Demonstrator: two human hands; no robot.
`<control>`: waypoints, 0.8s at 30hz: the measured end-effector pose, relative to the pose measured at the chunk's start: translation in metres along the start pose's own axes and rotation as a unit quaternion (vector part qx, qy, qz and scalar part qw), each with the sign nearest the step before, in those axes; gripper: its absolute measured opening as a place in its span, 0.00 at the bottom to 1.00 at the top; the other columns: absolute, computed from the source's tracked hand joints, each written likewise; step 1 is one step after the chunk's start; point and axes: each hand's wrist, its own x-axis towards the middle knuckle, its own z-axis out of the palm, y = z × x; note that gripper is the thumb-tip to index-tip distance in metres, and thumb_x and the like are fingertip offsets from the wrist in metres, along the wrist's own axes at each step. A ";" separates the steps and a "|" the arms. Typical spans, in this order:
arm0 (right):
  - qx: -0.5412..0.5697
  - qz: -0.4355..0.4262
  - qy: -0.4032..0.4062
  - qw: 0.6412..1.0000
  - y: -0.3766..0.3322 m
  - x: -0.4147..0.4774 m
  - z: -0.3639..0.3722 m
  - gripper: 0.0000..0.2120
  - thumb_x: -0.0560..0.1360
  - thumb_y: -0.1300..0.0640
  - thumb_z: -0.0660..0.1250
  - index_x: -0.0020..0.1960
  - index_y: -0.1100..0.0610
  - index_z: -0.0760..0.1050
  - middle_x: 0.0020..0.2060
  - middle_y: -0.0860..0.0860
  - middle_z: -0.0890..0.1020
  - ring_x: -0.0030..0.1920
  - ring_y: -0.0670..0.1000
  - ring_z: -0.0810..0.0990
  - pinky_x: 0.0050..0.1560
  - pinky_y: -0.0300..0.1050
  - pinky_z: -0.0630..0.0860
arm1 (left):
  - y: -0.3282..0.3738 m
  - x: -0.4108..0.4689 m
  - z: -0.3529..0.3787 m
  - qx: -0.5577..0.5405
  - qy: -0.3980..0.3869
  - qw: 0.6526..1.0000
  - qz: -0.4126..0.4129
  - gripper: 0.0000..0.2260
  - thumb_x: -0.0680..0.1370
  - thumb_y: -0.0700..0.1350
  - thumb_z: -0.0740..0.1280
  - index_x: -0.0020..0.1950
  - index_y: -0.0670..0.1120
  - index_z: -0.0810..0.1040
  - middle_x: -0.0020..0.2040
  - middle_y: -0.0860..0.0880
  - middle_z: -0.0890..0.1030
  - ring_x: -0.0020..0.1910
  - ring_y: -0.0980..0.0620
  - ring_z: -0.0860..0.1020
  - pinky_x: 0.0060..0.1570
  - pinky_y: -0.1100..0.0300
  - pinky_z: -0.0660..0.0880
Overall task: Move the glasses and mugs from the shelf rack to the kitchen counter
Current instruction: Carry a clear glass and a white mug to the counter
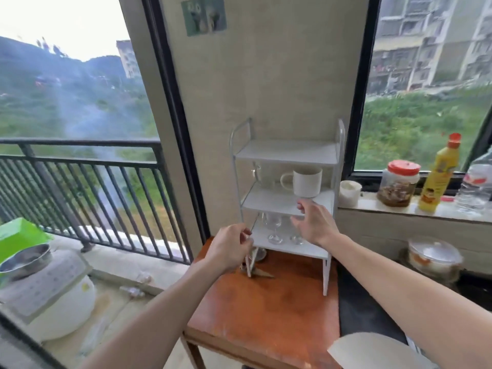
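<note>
A white three-tier shelf rack stands on a small orange-brown table against the wall. On its middle shelf sit a white mug and, to the left, a clear glass mug. The bottom shelf holds a stemmed wine glass and a second one partly hidden behind my right hand. That hand is open in front of the bottom shelf and holds nothing. My left hand is loosely curled by the rack's front-left leg and holds nothing.
The window sill at the right carries a white cup, a red-lidded jar, a yellow bottle and a water bottle. A lidded bowl sits lower right. A rice cooker is at the left, by the balcony railing.
</note>
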 end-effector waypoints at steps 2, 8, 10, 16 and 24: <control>0.000 0.021 0.008 1.000 -0.007 0.020 0.010 0.25 0.76 0.52 0.68 0.70 0.60 0.70 0.65 0.56 0.78 0.63 0.58 0.77 0.62 0.52 0.73 | -0.010 0.022 -0.007 -0.016 -0.002 1.000 0.008 0.09 0.75 0.47 0.66 0.52 0.47 0.82 0.42 0.51 0.82 0.44 0.49 0.81 0.47 0.54 0.79; 0.033 0.059 0.008 0.998 -0.018 0.085 0.043 0.28 0.76 0.53 0.66 0.74 0.57 0.64 0.69 0.57 0.73 0.67 0.59 0.72 0.64 0.52 0.68 | -0.042 0.074 -0.012 -0.043 -0.008 0.999 0.018 0.09 0.76 0.46 0.67 0.54 0.47 0.81 0.42 0.53 0.81 0.43 0.52 0.79 0.45 0.60 0.75; 0.046 0.089 0.010 0.995 -0.016 0.109 0.056 0.28 0.76 0.53 0.66 0.73 0.59 0.63 0.68 0.59 0.73 0.67 0.61 0.72 0.63 0.53 0.69 | -0.051 0.087 -0.011 -0.048 -0.011 0.999 0.014 0.09 0.76 0.46 0.67 0.55 0.47 0.81 0.41 0.54 0.81 0.42 0.53 0.79 0.44 0.63 0.75; 0.158 0.145 0.070 0.974 -0.004 0.150 0.089 0.24 0.72 0.56 0.70 0.64 0.61 0.67 0.61 0.59 0.76 0.58 0.59 0.75 0.55 0.48 0.67 | -0.063 0.124 -0.011 -0.051 -0.025 0.998 0.019 0.10 0.77 0.46 0.67 0.57 0.47 0.79 0.42 0.56 0.80 0.43 0.56 0.78 0.40 0.68 0.71; 0.290 0.157 0.114 0.937 0.020 0.130 0.068 0.17 0.79 0.47 0.61 0.46 0.62 0.74 0.35 0.50 0.77 0.37 0.51 0.73 0.35 0.46 0.67 | -0.043 0.158 0.017 -0.086 -0.046 0.995 0.034 0.13 0.78 0.45 0.65 0.62 0.45 0.77 0.50 0.50 0.81 0.52 0.51 0.79 0.50 0.61 0.73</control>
